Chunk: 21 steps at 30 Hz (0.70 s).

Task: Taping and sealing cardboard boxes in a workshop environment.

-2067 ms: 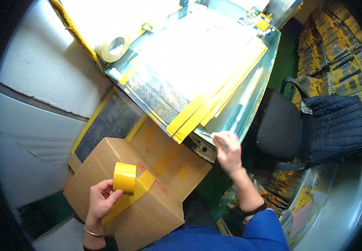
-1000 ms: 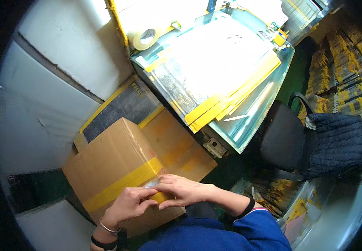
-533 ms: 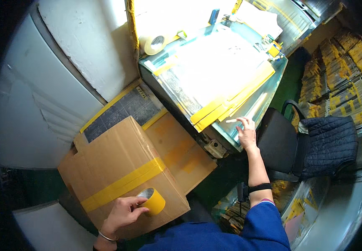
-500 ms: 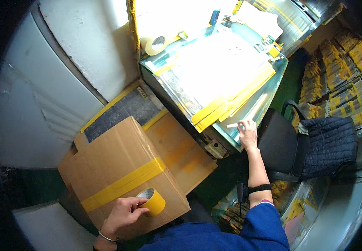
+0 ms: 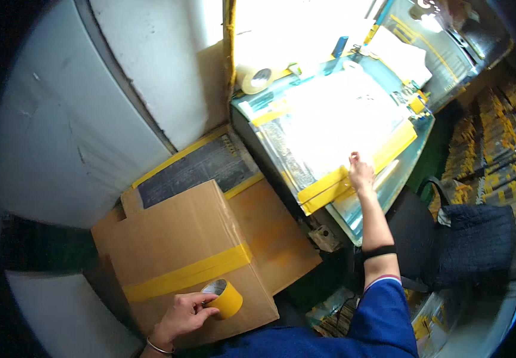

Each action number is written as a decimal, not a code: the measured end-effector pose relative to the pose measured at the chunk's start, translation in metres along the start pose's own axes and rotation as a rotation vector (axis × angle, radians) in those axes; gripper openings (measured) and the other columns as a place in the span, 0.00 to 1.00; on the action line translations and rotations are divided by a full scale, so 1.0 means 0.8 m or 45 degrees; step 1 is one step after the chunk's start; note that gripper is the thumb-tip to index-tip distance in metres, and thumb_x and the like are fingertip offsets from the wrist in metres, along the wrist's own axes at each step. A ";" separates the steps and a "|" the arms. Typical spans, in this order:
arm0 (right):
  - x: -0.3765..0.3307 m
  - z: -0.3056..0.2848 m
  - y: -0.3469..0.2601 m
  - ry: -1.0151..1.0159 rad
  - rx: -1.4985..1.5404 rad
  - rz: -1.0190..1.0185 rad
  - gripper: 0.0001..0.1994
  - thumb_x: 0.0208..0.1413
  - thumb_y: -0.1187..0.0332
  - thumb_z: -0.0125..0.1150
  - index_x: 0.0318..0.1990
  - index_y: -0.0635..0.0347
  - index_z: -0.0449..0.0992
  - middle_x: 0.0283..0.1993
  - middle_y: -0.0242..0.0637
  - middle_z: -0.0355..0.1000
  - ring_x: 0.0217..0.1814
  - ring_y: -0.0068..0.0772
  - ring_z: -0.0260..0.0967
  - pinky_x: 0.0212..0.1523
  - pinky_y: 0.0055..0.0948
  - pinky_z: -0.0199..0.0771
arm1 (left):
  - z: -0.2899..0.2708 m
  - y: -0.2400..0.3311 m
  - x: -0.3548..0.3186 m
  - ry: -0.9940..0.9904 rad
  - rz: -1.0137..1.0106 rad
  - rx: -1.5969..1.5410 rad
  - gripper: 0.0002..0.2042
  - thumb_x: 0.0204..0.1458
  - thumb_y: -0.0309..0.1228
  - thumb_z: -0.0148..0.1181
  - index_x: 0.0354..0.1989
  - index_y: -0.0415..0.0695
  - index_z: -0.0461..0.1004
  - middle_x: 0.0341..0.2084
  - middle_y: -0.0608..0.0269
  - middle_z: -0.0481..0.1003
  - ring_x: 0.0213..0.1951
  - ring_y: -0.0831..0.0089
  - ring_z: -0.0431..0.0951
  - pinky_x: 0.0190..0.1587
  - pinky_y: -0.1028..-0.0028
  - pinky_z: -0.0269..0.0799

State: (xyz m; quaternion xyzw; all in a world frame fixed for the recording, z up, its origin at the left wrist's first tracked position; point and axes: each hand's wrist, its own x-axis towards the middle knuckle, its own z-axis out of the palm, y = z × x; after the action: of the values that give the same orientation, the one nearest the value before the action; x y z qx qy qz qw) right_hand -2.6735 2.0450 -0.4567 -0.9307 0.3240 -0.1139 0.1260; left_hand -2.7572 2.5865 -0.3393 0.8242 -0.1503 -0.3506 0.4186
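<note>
Lightly pinched: a yellow tape roll [image 5: 230, 302] over a cardboard box [image 5: 171, 227]

The yellow tape roll is over the near right part of the cardboard box, on the person's side of the yellow tape strip [image 5: 192, 272] stuck across it; whether roll and cardboard touch cannot be told from this angle. The likeliest fault is a slip: gripped at one side only, the roll could twist free and tumble off the box's near edge. A second risk lies beyond and to the right of the box, on the glass-topped desk [image 5: 348, 218]: a careless sweep of the right hand [image 5: 361, 172] could drag the yellow-edged stack [image 5: 329, 146] askew. Grip: the left hand [image 5: 181, 316] is partly closed, its thumb and fingers pinching the roll's left wall. The right hand is over the stack, fingers curled in; whether they hold or touch anything does not show.
</note>
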 end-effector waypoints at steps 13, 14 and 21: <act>-0.110 -0.057 -0.155 -0.229 0.606 -0.447 0.24 0.49 0.66 0.66 0.53 0.63 0.68 0.48 0.50 0.72 0.51 0.48 0.70 0.51 0.37 0.69 | -0.005 -0.017 -0.018 0.091 0.130 0.012 0.14 0.44 0.27 0.65 0.41 0.40 0.77 0.24 0.52 0.77 0.22 0.70 0.75 0.27 0.73 0.71; -0.171 -0.068 -0.181 -0.717 1.139 -0.390 0.24 0.48 0.66 0.68 0.52 0.64 0.69 0.49 0.49 0.71 0.52 0.46 0.69 0.52 0.36 0.68 | -0.004 -0.015 -0.017 0.080 0.233 0.031 0.14 0.44 0.27 0.65 0.41 0.40 0.76 0.25 0.52 0.77 0.23 0.69 0.76 0.28 0.72 0.71; -0.392 -0.084 -0.297 -1.622 0.939 -0.981 0.22 0.46 0.63 0.71 0.46 0.65 0.74 0.50 0.47 0.72 0.58 0.44 0.64 0.58 0.34 0.62 | -0.010 -0.005 -0.044 0.238 0.245 -0.077 0.14 0.45 0.27 0.64 0.41 0.40 0.75 0.28 0.55 0.78 0.26 0.72 0.77 0.33 0.75 0.73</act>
State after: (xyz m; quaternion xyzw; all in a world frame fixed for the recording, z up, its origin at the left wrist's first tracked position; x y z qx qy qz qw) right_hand -2.7964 2.4124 -0.3609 -0.7618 -0.2088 0.3006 0.5345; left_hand -2.7771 2.6124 -0.3230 0.8222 -0.1783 -0.2348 0.4870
